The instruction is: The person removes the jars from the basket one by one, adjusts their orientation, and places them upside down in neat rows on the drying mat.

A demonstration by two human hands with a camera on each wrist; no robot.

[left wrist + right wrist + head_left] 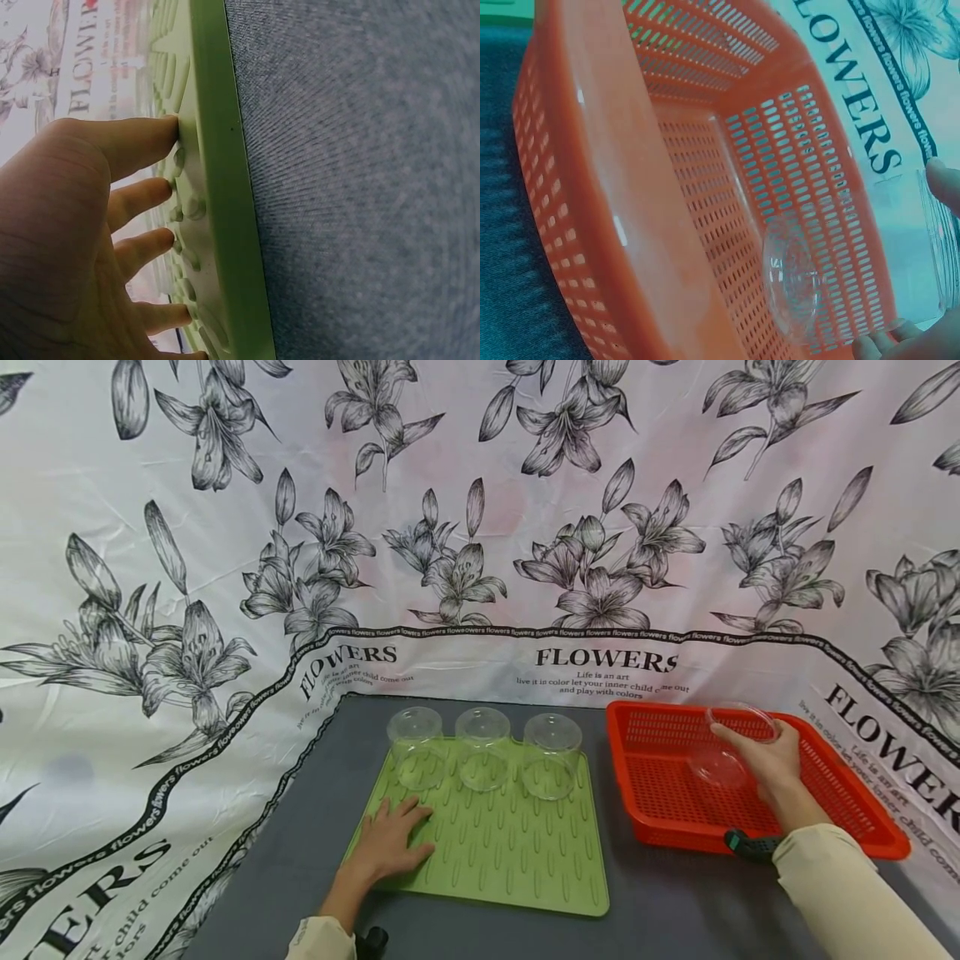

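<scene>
My right hand (pixel 768 756) grips a clear plastic jar (pixel 717 768) over the red basket (pixel 626 777), thumb on one side of its rim. In the right wrist view, the fingers (pixel 907 331) and thumb lie around the jar's wall, and a clear round end (pixel 787 281) shows against the basket's slots. Whether it touches the basket, I cannot tell. Fingers spread, my left hand (pixel 390 843) rests on the near left part of the green ridged mat (pixel 517 877). Three similar clear jars, a left one (pixel 416 760), a middle one (pixel 482 760) and a right one (pixel 552 764), stand along the mat's back.
The dark grey table (pixel 285 860) carries the mat, with the basket to its right. A white flower-printed cloth (pixel 465 660) hangs behind and along both sides.
</scene>
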